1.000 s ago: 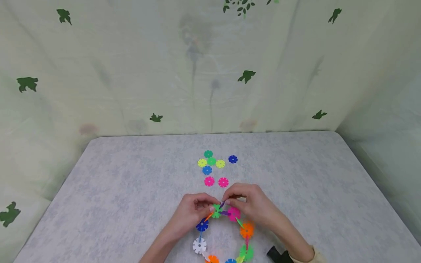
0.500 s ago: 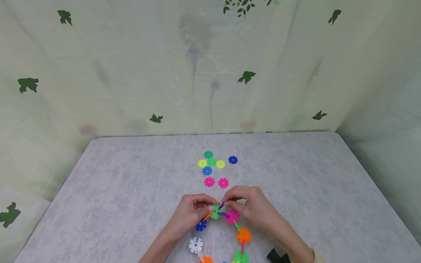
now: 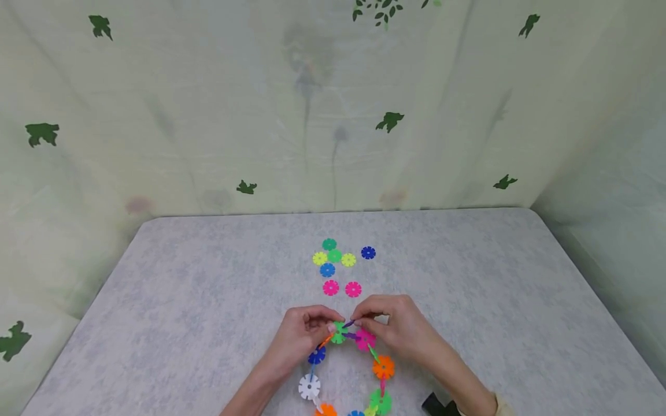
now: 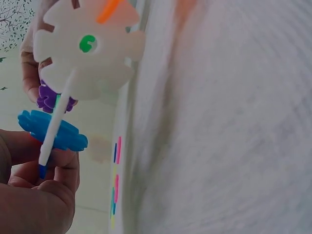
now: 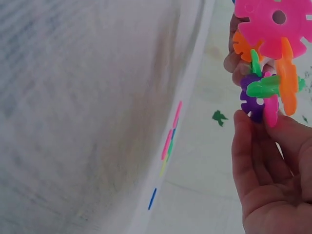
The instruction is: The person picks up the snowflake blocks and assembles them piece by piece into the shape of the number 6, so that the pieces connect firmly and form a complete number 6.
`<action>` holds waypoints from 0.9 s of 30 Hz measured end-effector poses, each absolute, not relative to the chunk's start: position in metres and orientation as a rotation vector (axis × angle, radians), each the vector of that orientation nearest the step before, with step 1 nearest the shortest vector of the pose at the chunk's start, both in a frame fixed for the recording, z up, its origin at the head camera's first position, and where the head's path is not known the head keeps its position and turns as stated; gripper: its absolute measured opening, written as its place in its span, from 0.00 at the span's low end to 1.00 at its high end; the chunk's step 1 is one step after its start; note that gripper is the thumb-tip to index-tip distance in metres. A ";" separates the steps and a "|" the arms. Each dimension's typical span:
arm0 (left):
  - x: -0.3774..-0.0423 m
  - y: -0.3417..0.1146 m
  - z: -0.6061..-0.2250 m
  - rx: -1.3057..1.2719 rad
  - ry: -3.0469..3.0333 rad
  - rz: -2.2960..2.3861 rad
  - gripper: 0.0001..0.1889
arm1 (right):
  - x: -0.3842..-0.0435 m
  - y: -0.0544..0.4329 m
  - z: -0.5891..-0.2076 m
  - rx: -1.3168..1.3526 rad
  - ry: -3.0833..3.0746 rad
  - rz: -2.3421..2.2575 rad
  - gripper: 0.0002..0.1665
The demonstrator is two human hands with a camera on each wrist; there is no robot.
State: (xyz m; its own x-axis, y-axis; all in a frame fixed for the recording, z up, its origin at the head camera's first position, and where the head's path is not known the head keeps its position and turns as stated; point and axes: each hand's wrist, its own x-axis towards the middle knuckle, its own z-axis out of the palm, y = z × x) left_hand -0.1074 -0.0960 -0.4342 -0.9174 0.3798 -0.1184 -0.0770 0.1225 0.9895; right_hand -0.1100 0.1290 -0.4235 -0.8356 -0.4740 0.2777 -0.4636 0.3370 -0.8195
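Note:
A ring of linked, notched plastic discs hangs between my two hands in the head view. My left hand [image 3: 302,336] pinches the ring at the green disc [image 3: 339,333], beside an orange disc [image 3: 326,340] seen edge-on. In my right hand [image 3: 399,325], thumb and fingertips pinch a purple disc [image 3: 349,323], whose near edge meets the green disc. Whether it sits in a slot I cannot tell. A second purple disc [image 3: 351,335] links green to a pink disc [image 3: 365,340]. Below hang a white disc [image 3: 309,387] and an orange disc [image 3: 383,367]; the ring's bottom leaves the frame.
Several loose discs lie on the grey table [image 3: 208,289] beyond my hands, among them a pink disc [image 3: 353,289] and a dark blue disc [image 3: 368,252]. A black object [image 3: 439,405] shows at my right forearm. A leaf-patterned curtain [image 3: 312,115] stands behind the table.
The ring has swung a little to the left and both hands have shifted slightly. The purple disc in my right hand now tilts flatter. The loose discs have stayed put.

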 end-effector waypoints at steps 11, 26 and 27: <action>-0.109 -0.096 -0.431 0.241 2.060 1.807 0.07 | -0.109 0.126 -0.422 -0.674 2.471 -1.551 0.11; -0.114 -0.100 -0.432 0.219 2.044 1.742 0.07 | -0.145 0.137 -0.427 -0.540 2.487 -1.463 0.09; -0.114 -0.100 -0.432 0.220 2.045 1.732 0.07 | -0.150 0.137 -0.427 -0.551 2.512 -1.428 0.09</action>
